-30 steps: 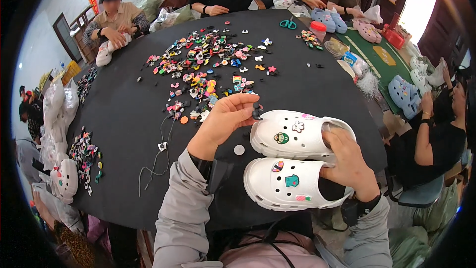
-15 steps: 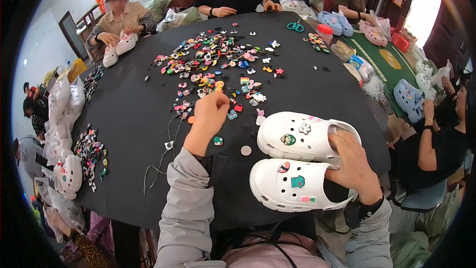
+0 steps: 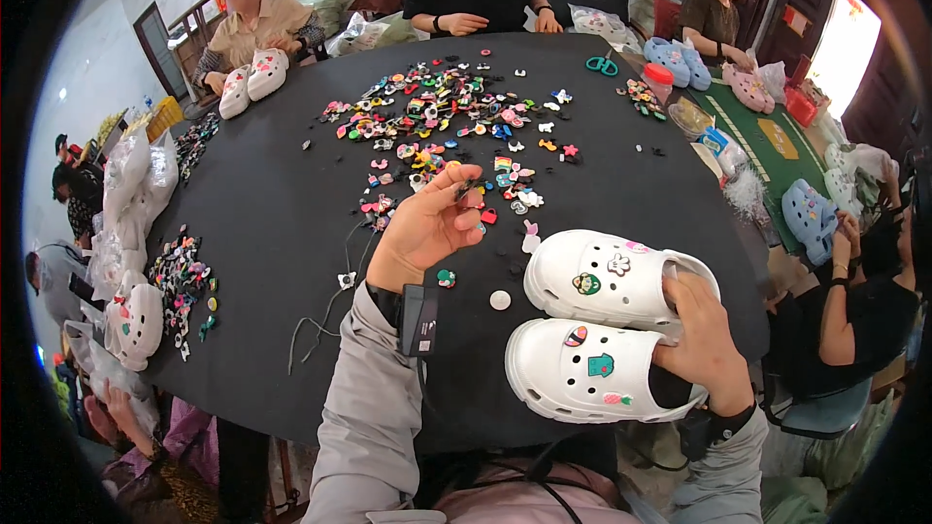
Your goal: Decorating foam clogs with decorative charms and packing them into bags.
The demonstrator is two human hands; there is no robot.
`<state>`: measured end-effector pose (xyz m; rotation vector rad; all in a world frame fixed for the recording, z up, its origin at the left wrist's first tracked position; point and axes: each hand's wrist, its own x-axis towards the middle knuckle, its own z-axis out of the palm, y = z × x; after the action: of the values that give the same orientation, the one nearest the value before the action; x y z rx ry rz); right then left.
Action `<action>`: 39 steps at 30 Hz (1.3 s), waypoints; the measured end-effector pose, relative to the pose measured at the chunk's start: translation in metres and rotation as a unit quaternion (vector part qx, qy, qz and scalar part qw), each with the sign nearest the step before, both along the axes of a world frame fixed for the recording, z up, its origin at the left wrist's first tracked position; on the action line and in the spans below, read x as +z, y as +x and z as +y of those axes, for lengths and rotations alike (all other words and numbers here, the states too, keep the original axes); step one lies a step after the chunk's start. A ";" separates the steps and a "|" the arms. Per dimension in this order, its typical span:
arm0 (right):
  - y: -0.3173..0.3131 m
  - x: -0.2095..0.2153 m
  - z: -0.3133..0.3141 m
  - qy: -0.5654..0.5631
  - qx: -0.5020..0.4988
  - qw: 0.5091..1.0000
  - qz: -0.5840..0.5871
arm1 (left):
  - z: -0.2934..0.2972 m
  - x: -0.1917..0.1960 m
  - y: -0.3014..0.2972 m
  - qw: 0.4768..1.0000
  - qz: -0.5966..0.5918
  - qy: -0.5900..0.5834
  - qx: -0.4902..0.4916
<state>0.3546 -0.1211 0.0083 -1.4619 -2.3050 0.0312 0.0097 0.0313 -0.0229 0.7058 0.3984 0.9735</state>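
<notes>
Head view: two white clogs (image 3: 544, 374) sit side by side inside the near edge of the black table (image 3: 254, 281); open surface extends beyond them to the right edge. Three charms (image 3: 601, 366) decorate the nearer clog; three decorate the farther clog (image 3: 563, 277). The right hand (image 3: 709, 340) grips both at their foot openings (image 3: 670, 390). The left hand (image 3: 427, 228) appears to pinch one small dark piece (image 3: 468, 187), its kind unclear. Farther: charm pile (image 3: 437, 102), one pair of scissors (image 3: 607, 66).

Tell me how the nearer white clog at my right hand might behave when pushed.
The nearer white clog looks like perforated moulded foam, so it's probably light and slightly springy. Its broad, low shape suggests it would slide rather than tip.
</notes>
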 end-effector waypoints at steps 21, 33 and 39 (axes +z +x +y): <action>0.000 0.000 -0.002 -0.004 -0.010 1.000 0.023 | -0.012 0.016 0.020 0.964 -0.252 -0.036 -0.076; -0.003 0.003 0.000 0.017 0.007 1.000 0.021 | -0.012 0.015 0.024 0.980 -0.194 -0.021 -0.047; -0.002 0.003 -0.001 0.023 0.008 1.000 0.011 | 0.004 -0.018 0.025 0.991 0.103 0.030 0.078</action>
<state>0.3525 -0.1217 0.0115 -1.4142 -2.2847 -0.0022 0.0342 0.0355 -0.0413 0.8422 0.6140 1.0669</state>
